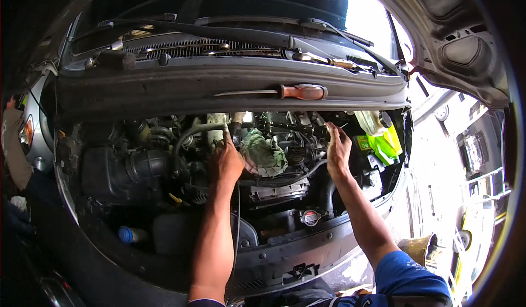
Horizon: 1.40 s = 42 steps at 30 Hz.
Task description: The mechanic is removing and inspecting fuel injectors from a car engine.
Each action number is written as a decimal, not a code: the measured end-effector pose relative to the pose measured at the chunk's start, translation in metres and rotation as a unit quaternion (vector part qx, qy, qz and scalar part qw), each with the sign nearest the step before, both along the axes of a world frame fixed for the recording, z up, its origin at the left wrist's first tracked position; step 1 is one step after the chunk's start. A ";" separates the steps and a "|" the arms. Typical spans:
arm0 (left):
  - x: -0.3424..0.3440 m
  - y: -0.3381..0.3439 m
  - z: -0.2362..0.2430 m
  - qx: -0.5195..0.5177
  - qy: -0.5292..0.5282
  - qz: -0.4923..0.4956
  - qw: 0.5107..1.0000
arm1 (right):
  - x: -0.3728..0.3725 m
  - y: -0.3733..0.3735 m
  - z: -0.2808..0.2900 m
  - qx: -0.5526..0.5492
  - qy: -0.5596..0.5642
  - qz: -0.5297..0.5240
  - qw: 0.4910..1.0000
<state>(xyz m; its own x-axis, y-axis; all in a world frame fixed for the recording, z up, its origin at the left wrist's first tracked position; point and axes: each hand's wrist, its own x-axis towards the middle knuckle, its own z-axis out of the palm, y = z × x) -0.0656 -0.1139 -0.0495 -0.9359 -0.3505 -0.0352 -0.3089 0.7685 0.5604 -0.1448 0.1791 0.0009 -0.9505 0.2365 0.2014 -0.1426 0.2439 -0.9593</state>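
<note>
Both my hands reach into a car's open engine bay. My left hand (226,161) is closed, its index finger stretched up to a grey-black hose (205,127); what its curled fingers hold, if anything, is hidden. Just right of it, a crumpled pale green cloth (264,154) lies on the engine. Thumb and fingers of my right hand (338,147) close round the right end of a dark rail-like part (296,126), which runs across the back of the engine. Below this hand a grey hose (318,168) curves toward the engine cover.
An orange-handled screwdriver (304,92) lies on the cowl, with another tool (342,63) behind it. A yellow-green cloth (386,145) hangs by a pale reservoir (370,121). The radiator cap (310,217) is at the front, and the raised bonnet (460,38) overhangs the right. Another person stands far left.
</note>
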 end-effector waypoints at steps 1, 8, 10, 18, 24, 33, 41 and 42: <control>0.000 0.000 -0.002 0.018 -0.009 -0.011 1.000 | 0.007 0.006 0.002 -0.027 -0.023 -0.006 0.999; -0.001 -0.005 -0.018 -0.003 0.040 -0.002 0.999 | 0.081 0.072 0.026 0.004 0.051 -0.013 0.999; 0.001 -0.006 -0.013 0.009 0.069 -0.003 0.998 | 0.109 0.106 0.043 -0.119 0.008 0.004 0.993; -0.001 0.038 0.014 -0.054 0.140 -0.100 0.984 | 0.248 0.238 0.106 -0.320 0.066 -0.117 0.938; -0.039 0.060 -0.025 -0.240 -0.032 -0.106 0.965 | 0.357 0.336 0.106 -0.290 0.080 -0.284 0.910; -0.038 0.009 0.010 -0.286 0.058 -0.044 0.955 | 0.497 0.436 0.078 -0.376 0.073 -0.438 0.814; 0.099 0.127 0.073 0.548 0.083 -0.229 0.800 | 0.573 0.491 0.036 -0.400 0.090 -0.499 0.763; 0.112 0.173 0.073 0.690 -0.028 -0.295 0.660 | 0.578 0.496 0.031 -0.378 0.092 -0.501 0.773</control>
